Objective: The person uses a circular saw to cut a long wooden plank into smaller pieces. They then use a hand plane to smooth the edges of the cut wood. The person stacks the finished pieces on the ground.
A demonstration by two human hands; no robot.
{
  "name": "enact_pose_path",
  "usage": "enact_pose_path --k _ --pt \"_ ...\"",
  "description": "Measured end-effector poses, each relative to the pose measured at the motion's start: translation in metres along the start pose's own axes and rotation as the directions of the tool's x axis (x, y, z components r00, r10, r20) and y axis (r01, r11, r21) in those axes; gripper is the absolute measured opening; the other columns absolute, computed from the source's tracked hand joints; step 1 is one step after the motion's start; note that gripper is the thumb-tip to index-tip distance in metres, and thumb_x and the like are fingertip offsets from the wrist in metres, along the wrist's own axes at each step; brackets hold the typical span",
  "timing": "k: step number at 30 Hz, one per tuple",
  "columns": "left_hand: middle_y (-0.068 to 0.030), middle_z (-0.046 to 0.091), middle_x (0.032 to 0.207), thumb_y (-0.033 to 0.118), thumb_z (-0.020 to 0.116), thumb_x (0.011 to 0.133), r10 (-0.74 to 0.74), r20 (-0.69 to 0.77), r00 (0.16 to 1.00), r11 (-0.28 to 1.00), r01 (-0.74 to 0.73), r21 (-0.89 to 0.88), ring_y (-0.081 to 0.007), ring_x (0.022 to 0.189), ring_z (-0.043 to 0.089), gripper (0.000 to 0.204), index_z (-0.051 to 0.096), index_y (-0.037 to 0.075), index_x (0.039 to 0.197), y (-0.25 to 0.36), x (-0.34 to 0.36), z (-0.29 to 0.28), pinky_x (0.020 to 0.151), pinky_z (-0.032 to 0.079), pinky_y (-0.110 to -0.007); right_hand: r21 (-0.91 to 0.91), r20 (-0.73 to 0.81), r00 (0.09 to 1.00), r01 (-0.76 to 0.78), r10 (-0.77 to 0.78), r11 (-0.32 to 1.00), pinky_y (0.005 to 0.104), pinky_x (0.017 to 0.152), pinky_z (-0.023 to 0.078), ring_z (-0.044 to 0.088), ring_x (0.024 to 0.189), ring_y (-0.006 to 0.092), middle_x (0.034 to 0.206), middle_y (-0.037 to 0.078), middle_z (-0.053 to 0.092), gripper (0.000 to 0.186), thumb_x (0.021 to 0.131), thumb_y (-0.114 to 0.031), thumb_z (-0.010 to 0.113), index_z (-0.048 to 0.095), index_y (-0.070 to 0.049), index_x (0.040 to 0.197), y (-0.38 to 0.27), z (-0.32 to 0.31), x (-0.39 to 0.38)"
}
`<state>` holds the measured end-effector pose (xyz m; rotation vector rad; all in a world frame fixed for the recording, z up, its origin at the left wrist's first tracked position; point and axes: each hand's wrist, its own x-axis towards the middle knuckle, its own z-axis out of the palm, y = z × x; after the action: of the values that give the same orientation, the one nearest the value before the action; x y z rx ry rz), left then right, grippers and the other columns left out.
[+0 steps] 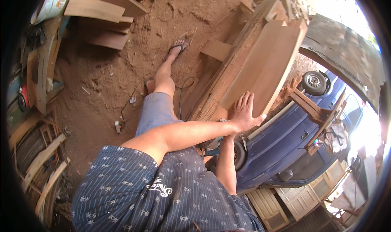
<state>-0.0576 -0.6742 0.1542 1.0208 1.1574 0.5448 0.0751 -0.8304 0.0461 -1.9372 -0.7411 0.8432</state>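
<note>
My left arm reaches across my body, and my left hand [243, 113] lies flat on a long, smooth brown wooden board [264, 61]. Its fingers are stretched out and the thumb is spread toward the board's right edge. The board rests on a thick, rough timber beam [220, 81]. My right forearm [228, 167] rises behind my left wrist; the right hand's fingers are hidden there. Close to it, partly covered by my left forearm, is a teal and dark tool [211, 145] whose kind I cannot make out.
A blue vehicle [281, 142] stands close on the right, near a loose wheel [314, 81] and a wooden stand [313, 107]. Wood offcuts [95, 10] and a white bucket [49, 6] are at the upper left. A cable with a socket [118, 127] lies on the dirt floor [93, 97].
</note>
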Motion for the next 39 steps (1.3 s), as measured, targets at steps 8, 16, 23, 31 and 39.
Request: enact_pose_path --k 8,16,23,31,39 --pt "-0.0328 0.044 0.148 0.05 0.067 0.085 -0.158 0.017 0.987 0.984 0.156 0.09 -0.0399 0.138 0.045 0.101 0.026 -0.012 0.152 0.15 0.027 -0.013 0.118 0.035 -0.043 -0.28 -0.111 0.96 0.218 -0.257 0.935 0.029 0.072 0.052 0.068 0.077 0.014 0.083 0.007 0.073 0.03 0.08 -0.014 0.081 0.069 0.002 0.102 -0.194 0.031 0.014" --pt "-0.0198 0.062 0.132 0.042 0.058 0.101 -0.093 0.289 0.953 0.966 0.017 0.256 -0.0328 0.118 0.063 0.058 0.054 -0.002 0.139 0.218 0.093 -0.038 0.097 0.054 -0.043 -0.394 -0.187 0.889 0.321 -0.417 0.861 0.0351 0.076 0.057 0.073 0.08 0.0234 0.088 0.014 0.077 0.047 0.073 -0.036 0.083 0.076 0.002 0.099 -0.288 0.039 0.037" --pt "-0.0385 0.047 0.142 0.066 0.059 0.086 -0.202 0.261 0.944 0.953 0.128 0.275 -0.053 0.126 0.054 0.091 0.04 0.009 0.154 0.275 0.072 -0.049 0.095 0.05 -0.062 -0.401 -0.164 0.876 0.36 -0.453 0.842 0.0416 0.077 0.057 0.074 0.083 0.0364 0.085 0.023 0.074 0.047 0.069 -0.038 0.08 0.074 0.003 0.093 -0.309 0.022 0.055" --pt "-0.0456 0.037 0.146 0.065 0.058 0.086 -0.319 0.197 0.927 0.93 0.266 0.254 -0.0563 0.133 0.047 0.099 0.03 0.004 0.158 0.268 0.076 -0.045 0.104 0.047 -0.062 -0.413 -0.11 0.929 0.281 -0.354 0.867 0.0396 0.084 0.056 0.074 0.087 0.031 0.092 0.017 0.077 0.052 0.068 -0.042 0.079 0.075 0.002 0.095 -0.325 0.018 0.041" --pt "-0.0351 0.059 0.131 0.053 0.053 0.097 -0.197 0.313 0.929 0.975 0.151 0.163 -0.048 0.115 0.063 0.067 0.057 -0.001 0.136 0.222 0.037 -0.026 0.094 0.057 -0.056 -0.365 -0.094 0.926 0.309 -0.365 0.878 0.0443 0.08 0.056 0.072 0.088 0.0369 0.089 0.022 0.074 0.041 0.074 -0.032 0.079 0.072 0.002 0.096 -0.245 0.012 0.037"
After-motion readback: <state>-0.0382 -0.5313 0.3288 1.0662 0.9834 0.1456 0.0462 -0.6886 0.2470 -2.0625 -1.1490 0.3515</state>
